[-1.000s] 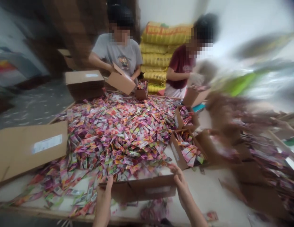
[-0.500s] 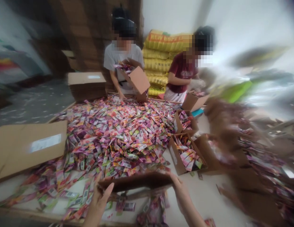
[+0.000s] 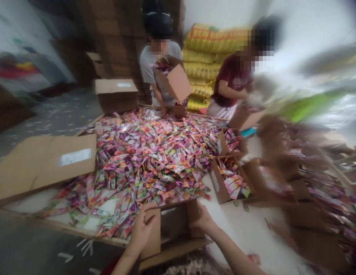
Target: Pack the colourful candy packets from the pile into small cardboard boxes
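A brown cardboard box [image 3: 153, 240] is between my two hands at the table's front edge, its open side showing a pale interior. My left hand [image 3: 143, 225] grips its left side, the thumb lying over a flap. My right hand [image 3: 205, 219] is closed round the right wall. Just beyond the box spreads a large heap of small pink, purple and green printed sachets [image 3: 155, 152]. To the right of the heap, a carton [image 3: 220, 191] filled with sachets stands on the white tabletop [image 3: 235, 233].
At the left lies a large cardboard carton [image 3: 46, 160] with a white label. Across the table, one person [image 3: 146, 68] tilts a box of sachets, and another person [image 3: 232, 80] works beside stacked yellow sacks [image 3: 197, 57]. More filled boxes [image 3: 269, 183] line the right side, blurred.
The box has turned in my hands, so its inside and left flap now show. The whole view has shifted, with the table's front edge and floor coming into sight.
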Action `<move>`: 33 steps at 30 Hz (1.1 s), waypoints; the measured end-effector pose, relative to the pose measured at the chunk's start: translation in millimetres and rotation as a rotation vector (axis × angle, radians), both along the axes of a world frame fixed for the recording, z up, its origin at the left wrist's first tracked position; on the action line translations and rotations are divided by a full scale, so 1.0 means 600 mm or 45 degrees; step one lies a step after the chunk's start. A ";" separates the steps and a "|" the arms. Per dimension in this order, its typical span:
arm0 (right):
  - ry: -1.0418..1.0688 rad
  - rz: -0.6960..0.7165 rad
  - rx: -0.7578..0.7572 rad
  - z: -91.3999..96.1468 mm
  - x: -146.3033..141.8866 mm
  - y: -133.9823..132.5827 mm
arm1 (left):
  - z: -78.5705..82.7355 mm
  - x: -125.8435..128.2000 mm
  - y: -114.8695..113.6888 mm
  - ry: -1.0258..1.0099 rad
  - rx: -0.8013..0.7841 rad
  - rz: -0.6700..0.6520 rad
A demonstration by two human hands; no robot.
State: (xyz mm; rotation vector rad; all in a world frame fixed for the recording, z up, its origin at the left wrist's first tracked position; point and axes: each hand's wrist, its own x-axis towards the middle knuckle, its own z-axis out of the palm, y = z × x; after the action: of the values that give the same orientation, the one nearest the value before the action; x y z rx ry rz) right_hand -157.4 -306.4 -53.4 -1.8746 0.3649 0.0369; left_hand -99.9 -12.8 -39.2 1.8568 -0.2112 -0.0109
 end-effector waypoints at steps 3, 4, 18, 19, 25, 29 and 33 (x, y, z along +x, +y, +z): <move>-0.281 0.044 -0.148 0.035 -0.018 -0.008 | -0.006 -0.013 0.001 -0.026 -0.085 0.032; -0.371 0.110 -0.182 0.057 -0.028 -0.014 | -0.009 -0.018 0.002 -0.043 -0.102 0.049; -0.379 0.579 -0.915 0.120 -0.041 0.004 | 0.140 -0.034 0.050 0.027 0.793 -0.665; -0.387 0.537 -1.014 0.114 -0.034 0.017 | 0.145 -0.046 0.029 -0.058 0.857 -0.628; -0.481 0.528 -1.344 0.066 -0.032 0.065 | 0.095 -0.084 -0.094 -0.389 1.151 -0.178; -0.470 0.539 -1.441 0.061 -0.046 0.079 | 0.073 -0.084 -0.090 -0.459 1.100 -0.289; -0.531 0.615 -1.371 0.051 -0.042 0.073 | 0.078 -0.084 -0.057 -0.475 0.817 -0.773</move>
State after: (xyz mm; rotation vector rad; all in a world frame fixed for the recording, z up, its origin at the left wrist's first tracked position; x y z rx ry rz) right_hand -182.3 -262.4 -23.1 -2.9082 -0.4744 -0.2721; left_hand -150.5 -47.1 7.6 2.3443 -1.1338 -0.1686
